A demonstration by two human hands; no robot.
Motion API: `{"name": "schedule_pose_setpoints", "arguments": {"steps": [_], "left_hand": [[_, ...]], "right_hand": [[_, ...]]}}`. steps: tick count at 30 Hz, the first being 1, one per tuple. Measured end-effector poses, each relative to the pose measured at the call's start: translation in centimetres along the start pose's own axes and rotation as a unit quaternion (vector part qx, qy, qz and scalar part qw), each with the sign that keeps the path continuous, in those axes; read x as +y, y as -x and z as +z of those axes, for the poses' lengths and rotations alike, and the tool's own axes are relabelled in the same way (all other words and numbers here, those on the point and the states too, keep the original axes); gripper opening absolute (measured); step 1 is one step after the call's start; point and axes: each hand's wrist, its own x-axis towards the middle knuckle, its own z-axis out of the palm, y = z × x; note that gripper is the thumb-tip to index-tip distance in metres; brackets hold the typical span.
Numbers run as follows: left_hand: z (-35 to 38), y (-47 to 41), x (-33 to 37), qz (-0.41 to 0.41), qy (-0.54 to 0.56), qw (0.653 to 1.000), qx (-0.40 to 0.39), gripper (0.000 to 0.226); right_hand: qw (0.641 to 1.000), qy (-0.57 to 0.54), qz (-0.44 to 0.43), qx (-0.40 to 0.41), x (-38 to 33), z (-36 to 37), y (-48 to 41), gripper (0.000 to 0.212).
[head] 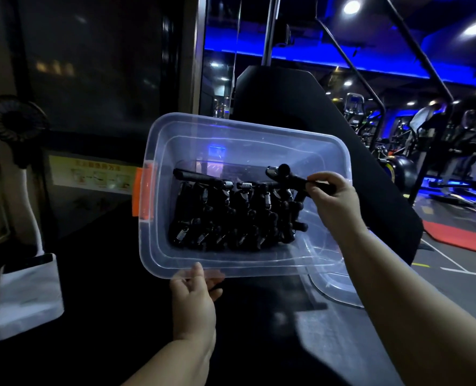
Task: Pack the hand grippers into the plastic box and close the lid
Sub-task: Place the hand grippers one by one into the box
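Yellow placard (92,174), centre left: writing too blurred to read. Clear rectangular plastic box (259,129), mid-frame, tipped toward camera, orange latch (142,190) at its left end. Packed black spring grippers (231,218) lie inside. Right hand (334,201) pinches one black hand gripper (289,176) over the box, long axis left-right, knob end leftward. Left hand (195,299) grips the near rim, thumb on top.

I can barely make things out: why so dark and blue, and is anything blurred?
Head view: dim, lit by blue strip lights and ceiling spots; the fan is smeared; reflections streak the plastic box; hand grippers inside look sharp.
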Motion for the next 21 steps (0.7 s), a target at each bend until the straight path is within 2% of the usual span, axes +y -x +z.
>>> {"name": "schedule_pose_setpoints", "arguments": {"steps": [6, 9, 16, 21], "left_hand": [[0.1, -0.1, 0.3, -0.005, 0.012, 1.000, -0.008, 0.013], [-0.1, -0.2, 0.1, -0.004, 0.005, 1.000, -0.008, 0.012], [-0.1, -0.2, 0.1, -0.006, 0.007, 1.000, -0.014, 0.012], [-0.3, -0.1, 0.1, -0.011, 0.015, 1.000, -0.015, 0.012]], "right_hand": [[0.996, 0.080, 0.001, -0.034, 0.0, 3.0, -3.4, 0.024], [0.991, 0.127, -0.003, -0.041, 0.8, 4.4, -4.6, 0.017], [0.989, 0.129, 0.048, -0.046, 2.9, 6.4, -5.7, 0.016], [0.984, 0.162, 0.049, -0.048, 4.2, 7.4, -6.9, 0.014]]}}
